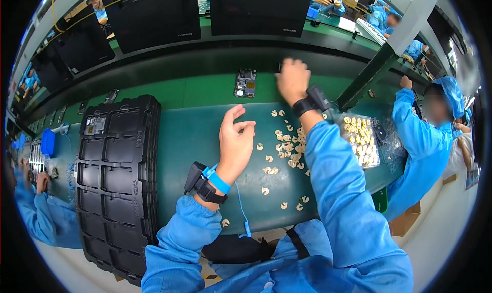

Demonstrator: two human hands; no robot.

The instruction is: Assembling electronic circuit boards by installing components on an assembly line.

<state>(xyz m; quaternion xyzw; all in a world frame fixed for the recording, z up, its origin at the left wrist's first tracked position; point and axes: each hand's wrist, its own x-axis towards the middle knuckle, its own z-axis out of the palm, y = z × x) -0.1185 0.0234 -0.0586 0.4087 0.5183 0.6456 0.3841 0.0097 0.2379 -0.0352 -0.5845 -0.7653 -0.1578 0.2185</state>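
Note:
My left hand (pixel 236 139) hovers over the green mat (pixel 200 190), fingers apart and holding nothing. A circuit board (pixel 245 83) lies on the green strip beyond it. My right hand (pixel 294 80) reaches over that strip, to the right of the board. Its fingers bend downward and are partly blurred, so whether they grip anything is hidden. A small dark item (pixel 281 66) shows at its left edge, too covered to name. Between my forearms, many small cream-coloured round pieces (pixel 289 149), some visibly notched, lie scattered on the mat.
At left stands a stack of black compartment trays (pixel 118 165), a circuit board (pixel 96 125) in its top one. A clear sheet with rows of cream pieces (pixel 361 139) lies right. A green post (pixel 366 75) rises beyond it. Co-workers sit on both sides; black monitors (pixel 259 11) line the back.

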